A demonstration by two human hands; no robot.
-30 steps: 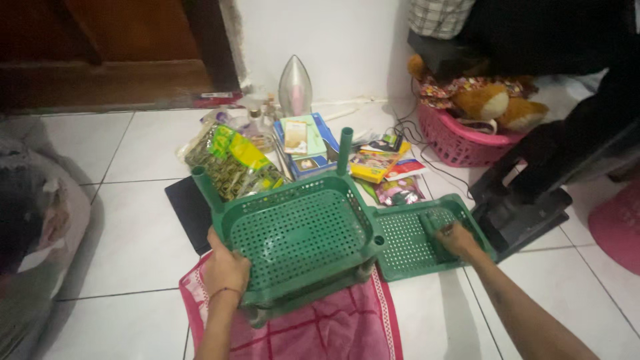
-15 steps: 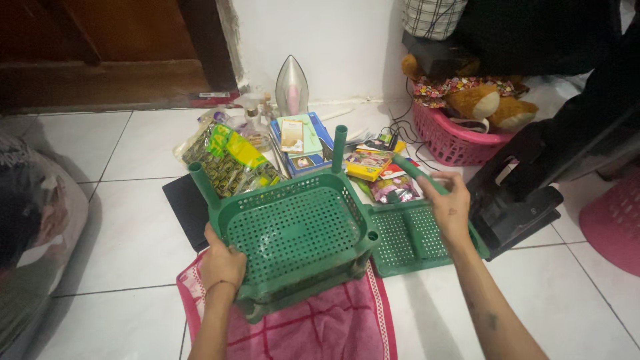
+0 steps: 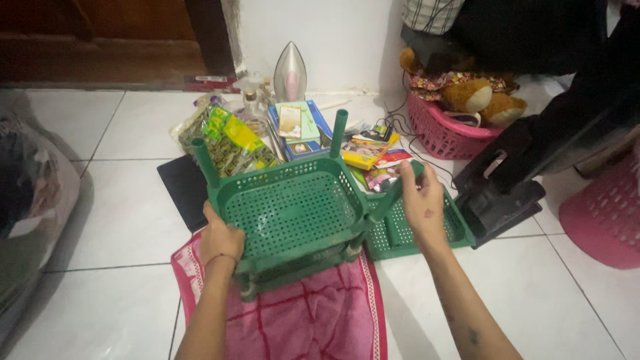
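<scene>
A green perforated plastic shelf rack [image 3: 291, 210] with short round posts stands tilted on a pink checked cloth [image 3: 300, 313]. My left hand [image 3: 219, 239] grips its near left edge. My right hand [image 3: 421, 203] is closed around a green post at the rack's right corner, above a second green tray [image 3: 455, 230] that lies flat on the white tiles. Two more posts stick up at the rack's far corners.
Behind the rack lie snack packets [image 3: 230, 143], a booklet [image 3: 298, 123], small boxes, bottles and an upright clothes iron [image 3: 291, 72]. A pink basket [image 3: 445, 137] holds a teddy bear [image 3: 475, 97]. A black device [image 3: 500, 197] stands at the right, another pink basket [image 3: 603, 217] beyond it.
My right hand left the flat green tray, rose and moved left, and now grips the post at the rack's right corner. The left hand stayed on the rack.
</scene>
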